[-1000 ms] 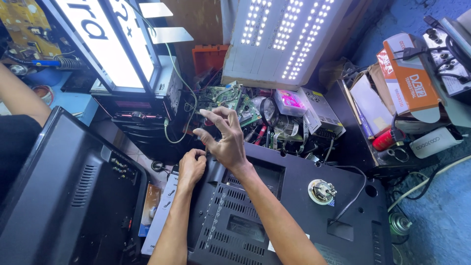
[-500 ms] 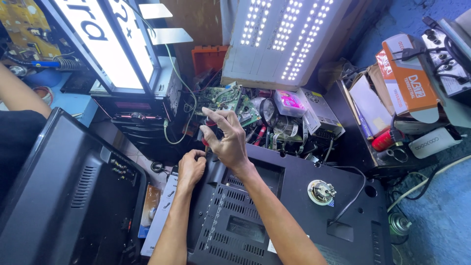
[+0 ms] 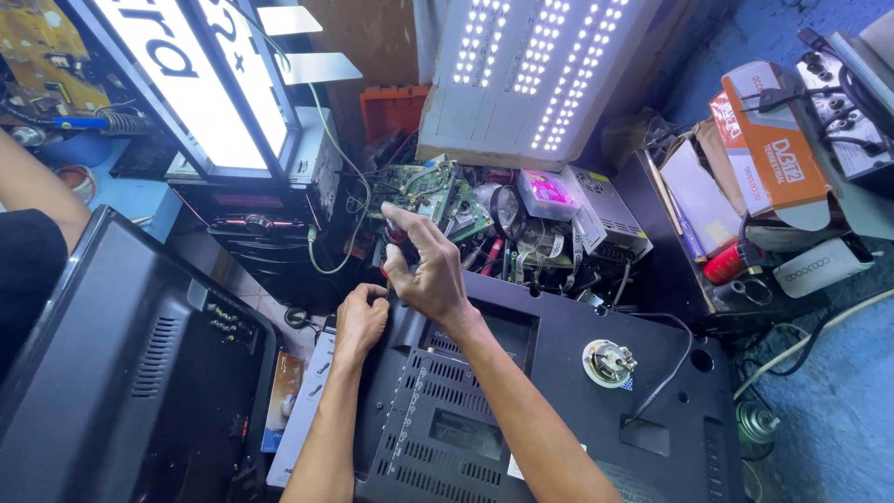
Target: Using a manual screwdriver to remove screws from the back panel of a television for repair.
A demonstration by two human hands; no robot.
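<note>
Both hands work at the far left corner of a black television back cover (image 3: pixel 521 410) that lies flat, vents up. The right hand (image 3: pixel 424 265) is raised over that corner with its fingers curled together around the dark handle of a tool with red on it, probably a screwdriver (image 3: pixel 402 253); the forefinger stretches out on top, and the tip of the tool is hidden behind the hand. The left hand (image 3: pixel 358 317) rests just beside it on the cover's left edge, fingers folded into a loose fist; whether it grips anything I cannot tell.

Near the middle of the cover sits a small round metal part (image 3: pixel 607 361), with a thin black cable running past it toward the far edge. Beyond the far edge lies a heap of green circuit boards (image 3: pixel 424 186) and loose wires, and above them a lit LED panel (image 3: pixel 540 70) leans upright. A lit sign box (image 3: pixel 200 93) stands to the far left (its face glows white), and a second dark television (image 3: pixel 112 373) lies along the left side
</note>
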